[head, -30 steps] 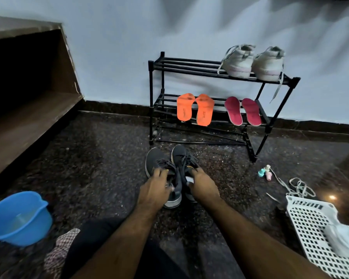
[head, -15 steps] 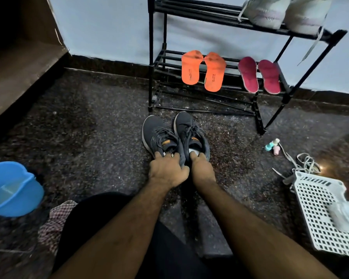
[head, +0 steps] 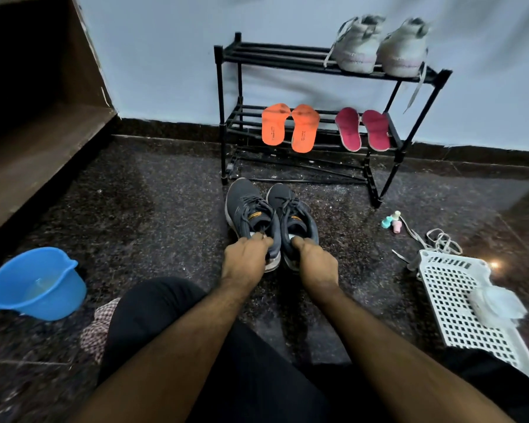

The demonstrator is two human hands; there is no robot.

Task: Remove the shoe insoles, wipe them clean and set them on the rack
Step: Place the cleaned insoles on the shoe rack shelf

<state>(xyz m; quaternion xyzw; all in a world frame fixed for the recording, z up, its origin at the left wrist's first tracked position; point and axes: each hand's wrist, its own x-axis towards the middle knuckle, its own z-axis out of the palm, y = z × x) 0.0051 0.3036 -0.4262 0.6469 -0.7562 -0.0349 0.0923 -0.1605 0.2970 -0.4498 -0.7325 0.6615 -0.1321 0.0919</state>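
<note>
Two dark grey sneakers stand side by side on the floor before the black rack (head: 226, 87). My left hand (head: 245, 257) grips the heel of the left sneaker (head: 246, 209), fingers curled into its opening. My right hand (head: 313, 261) grips the heel of the right sneaker (head: 290, 209) the same way. A pale insole edge shows inside each shoe. On the rack's middle shelf lie two orange insoles (head: 289, 127) and two pink insoles (head: 362, 129).
White sneakers (head: 382, 45) sit on the rack's top shelf. A blue tub with water (head: 34, 285) and a checked cloth (head: 100, 326) are at my left. A white perforated basket (head: 458, 303), loose laces (head: 437, 239) and small bottles (head: 391, 222) lie at right. A wooden step (head: 28, 154) rises far left.
The view has tilted up and down. My hands have slid back from the sneakers' tongues to their heels and stay there.
</note>
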